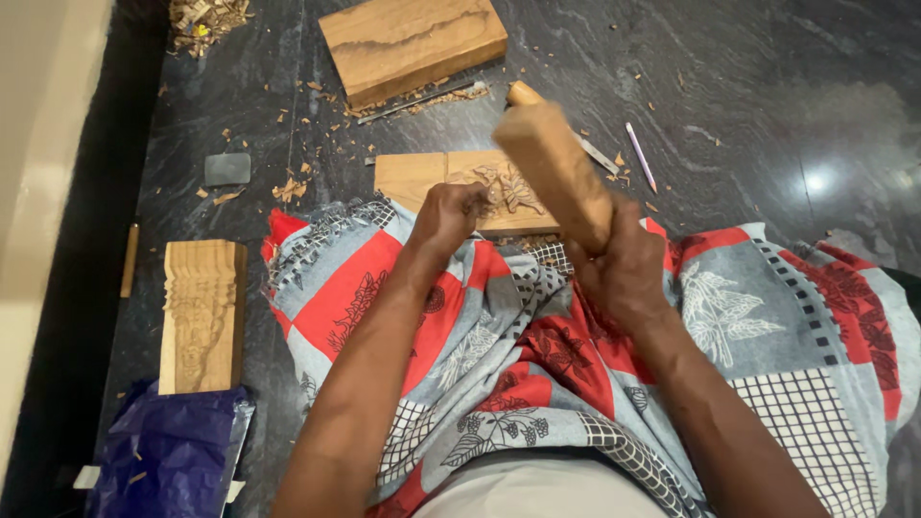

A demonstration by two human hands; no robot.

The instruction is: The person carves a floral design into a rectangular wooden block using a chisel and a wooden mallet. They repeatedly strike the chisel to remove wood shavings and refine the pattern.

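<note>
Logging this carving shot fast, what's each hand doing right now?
Left hand: closed on the carved wooden panel; any tool in it is hidden.
Right hand: closed around a raised wooden mallet.

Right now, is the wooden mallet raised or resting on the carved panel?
Raised. The right hand grips the wooden mallet tilted up above the carved panel, while the left hand rests on the panel.

Even indoor light; lamp glare on dark polished floor [815,180] upper right; raised mallet [556,168] motion-blurred.
</note>
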